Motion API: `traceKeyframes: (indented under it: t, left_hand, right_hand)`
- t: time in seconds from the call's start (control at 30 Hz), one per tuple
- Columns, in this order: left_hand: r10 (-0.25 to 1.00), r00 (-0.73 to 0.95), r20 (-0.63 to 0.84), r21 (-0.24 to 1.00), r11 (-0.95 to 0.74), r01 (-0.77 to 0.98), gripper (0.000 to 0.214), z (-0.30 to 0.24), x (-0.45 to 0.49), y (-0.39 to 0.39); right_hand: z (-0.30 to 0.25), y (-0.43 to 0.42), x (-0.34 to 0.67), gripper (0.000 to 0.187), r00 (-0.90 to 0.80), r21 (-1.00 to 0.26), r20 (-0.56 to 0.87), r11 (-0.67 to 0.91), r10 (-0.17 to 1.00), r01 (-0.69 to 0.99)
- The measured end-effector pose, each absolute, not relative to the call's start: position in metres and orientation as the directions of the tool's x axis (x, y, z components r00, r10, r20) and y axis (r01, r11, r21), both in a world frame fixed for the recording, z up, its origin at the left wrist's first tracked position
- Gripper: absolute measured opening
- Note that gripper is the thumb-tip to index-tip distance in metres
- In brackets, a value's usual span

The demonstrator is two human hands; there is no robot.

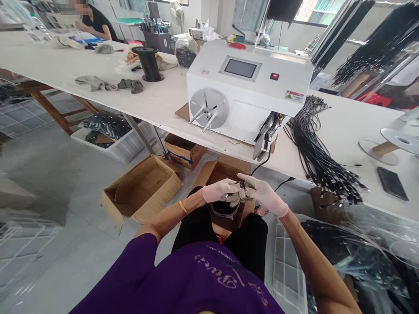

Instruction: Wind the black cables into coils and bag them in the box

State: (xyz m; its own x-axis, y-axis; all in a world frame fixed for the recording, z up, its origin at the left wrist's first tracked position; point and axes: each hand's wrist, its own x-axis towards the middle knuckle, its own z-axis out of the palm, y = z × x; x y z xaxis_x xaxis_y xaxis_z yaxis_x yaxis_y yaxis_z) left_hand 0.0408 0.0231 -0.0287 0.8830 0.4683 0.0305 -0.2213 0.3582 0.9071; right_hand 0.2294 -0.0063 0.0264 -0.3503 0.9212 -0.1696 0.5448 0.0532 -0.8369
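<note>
A long white worktable (163, 93) crosses the bright workshop, with a person in a dark top (98, 24) seated by its far left end. Handling the small dark piece (241, 185) well would, I judge, mean steadying it with one hand while the other works in short, light moves — gloved fingertips dull the feel — and keeping both over the carton. The left hand (220, 191), gloved, has its fingers curled in and appears to pinch the piece; the right hand (263, 195), also gloved, meets it with fingers partly spread, though whether it grips or only steadies I cannot tell. The piece sits between the two hands, too covered to identify, above a clear bag (225, 213) of dark contents in the carton (235, 162) between the knees. Beyond stands a white machine (209, 61) with a slotted disc; right of it lies a bundle of black cables (319, 148) — then a phone (393, 183).
</note>
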Motion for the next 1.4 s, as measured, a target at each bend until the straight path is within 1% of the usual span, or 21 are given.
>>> traceKeyframes:
  t: [0.07,0.13,0.23,0.3,0.33,0.4,0.43,0.47,0.53,0.6,0.63,0.67,0.73,0.77,0.9,1.0,1.1,1.17,1.23,1.3,1.4]
  left_hand:
    - [0.482,0.874,0.062,0.863,0.414,-0.290,0.041,-0.027,0.045,0.026]
    - [0.543,0.837,0.071,0.844,0.414,-0.340,0.041,-0.026,0.050,0.027]
    - [0.725,0.688,0.034,0.919,0.247,-0.307,0.034,-0.024,0.055,0.025]
    - [0.820,0.567,0.074,0.991,0.004,-0.134,0.030,-0.022,0.055,0.023]
    - [0.841,0.526,0.124,0.990,-0.142,-0.006,0.027,-0.022,0.054,0.023]
    - [0.846,0.482,0.228,0.888,-0.384,0.252,0.017,-0.023,0.052,0.023]
    - [0.844,0.473,0.252,0.830,-0.440,0.342,0.012,-0.024,0.050,0.023]
    - [0.850,0.470,0.238,0.817,-0.437,0.376,0.008,-0.026,0.048,0.023]
    - [0.860,0.492,0.138,0.893,-0.322,0.313,0.011,-0.030,0.043,0.021]
    - [0.815,0.579,0.025,0.984,-0.121,0.128,0.022,-0.035,0.039,0.016]
    - [0.775,0.632,-0.009,1.000,0.004,0.008,0.028,-0.037,0.038,0.012]
    - [0.734,0.679,-0.020,0.986,0.129,-0.110,0.033,-0.040,0.037,0.008]
    - [0.691,0.723,-0.012,0.887,0.342,-0.312,0.038,-0.046,0.038,-0.001]
    - [0.691,0.722,-0.012,0.836,0.403,-0.372,0.039,-0.048,0.038,-0.005]
    - [0.725,0.686,-0.056,0.827,0.418,-0.375,0.042,-0.058,0.040,-0.014]
    - [0.717,0.691,-0.092,0.805,0.462,-0.373,0.045,-0.065,0.039,-0.020]
    - [0.593,0.798,-0.110,0.678,0.632,-0.376,0.043,-0.068,0.037,-0.029]
    - [0.498,0.858,-0.122,0.561,0.748,-0.354,0.037,-0.067,0.038,-0.037]
    - [0.465,0.872,-0.151,0.473,0.809,-0.349,0.033,-0.062,0.039,-0.041]
    - [0.457,0.872,-0.178,0.427,0.834,-0.350,0.034,-0.054,0.039,-0.040]
    - [0.416,0.890,-0.187,0.429,0.850,-0.306,0.035,-0.042,0.037,-0.030]
  right_hand:
    - [0.024,-0.007,0.229,0.035,-0.350,-0.884,-0.220,-0.034,0.910,0.466]
    - [0.026,-0.006,0.229,0.025,-0.311,-0.897,-0.232,-0.079,0.922,0.434]
    - [0.033,-0.006,0.231,0.033,-0.257,-0.920,-0.278,-0.180,0.925,0.348]
    - [0.036,-0.008,0.230,0.038,-0.259,-0.929,-0.329,-0.262,0.908,0.261]
    - [0.037,-0.010,0.229,0.040,-0.263,-0.926,-0.354,-0.298,0.897,0.232]
    - [0.037,-0.012,0.225,0.042,-0.264,-0.910,-0.403,-0.352,0.876,0.220]
    - [0.037,-0.013,0.223,0.042,-0.265,-0.899,-0.426,-0.372,0.865,0.230]
    - [0.036,-0.014,0.221,0.042,-0.270,-0.889,-0.447,-0.389,0.853,0.242]
    - [0.034,-0.015,0.218,0.041,-0.279,-0.878,-0.469,-0.406,0.838,0.256]
    - [0.031,-0.017,0.217,0.040,-0.276,-0.878,-0.470,-0.415,0.838,0.237]
    - [0.029,-0.018,0.218,0.039,-0.271,-0.878,-0.474,-0.427,0.838,0.215]
    - [0.027,-0.020,0.218,0.038,-0.270,-0.876,-0.481,-0.445,0.834,0.185]
    - [0.022,-0.025,0.219,0.035,-0.293,-0.864,-0.500,-0.491,0.815,0.110]
    - [0.020,-0.027,0.219,0.035,-0.305,-0.857,-0.506,-0.510,0.806,0.074]
    - [0.014,-0.035,0.219,0.033,-0.316,-0.834,-0.520,-0.551,0.793,-0.011]
    - [0.010,-0.038,0.217,0.029,-0.268,-0.842,-0.524,-0.539,0.808,0.021]
    - [0.004,-0.039,0.213,0.026,-0.163,-0.865,-0.500,-0.482,0.851,0.136]
    - [-0.001,-0.040,0.211,0.021,-0.110,-0.881,-0.426,-0.385,0.898,0.274]
    - [-0.003,-0.039,0.211,0.017,-0.100,-0.868,-0.267,-0.195,0.958,0.456]
    - [-0.002,-0.037,0.216,0.017,-0.145,-0.798,-0.069,0.032,0.987,0.602]
    - [0.008,-0.030,0.232,0.024,-0.307,-0.675,0.169,0.337,0.937,0.657]
